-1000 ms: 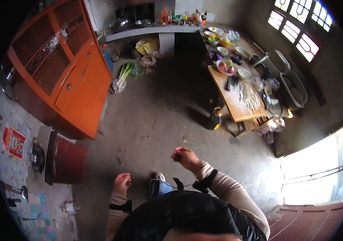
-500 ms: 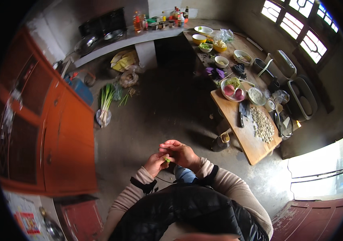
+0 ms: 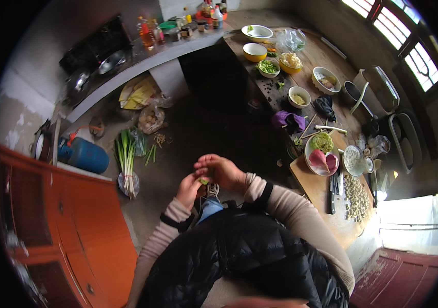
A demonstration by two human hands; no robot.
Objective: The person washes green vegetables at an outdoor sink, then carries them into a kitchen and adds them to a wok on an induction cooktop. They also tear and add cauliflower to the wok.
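Note:
Both my hands are together in front of my body, above the floor. My left hand [image 3: 188,190] is closed around a small green vegetable piece [image 3: 203,181]; most of it is hidden by fingers, so its exact kind does not show. Over it arches my right hand [image 3: 224,172], its fingers stretched out toward the left and its palm close to the green piece. Whether the right fingers touch the piece cannot be made out. Below the hands a shoe [image 3: 212,190] and blue trouser leg show.
At right, a wooden table bears bowls, a plate [image 3: 309,157], a cutting board [image 3: 311,185], a knife [image 3: 333,197] and small pale dough pieces [image 3: 356,199]. Scallions [image 3: 126,159] and a blue gas cylinder [image 3: 88,155] stand at left, beside an orange cabinet [image 3: 96,226].
My view has moved forward toward the table and counter and turned a little. My hands stay together with the green piece between them, slightly higher in the picture.

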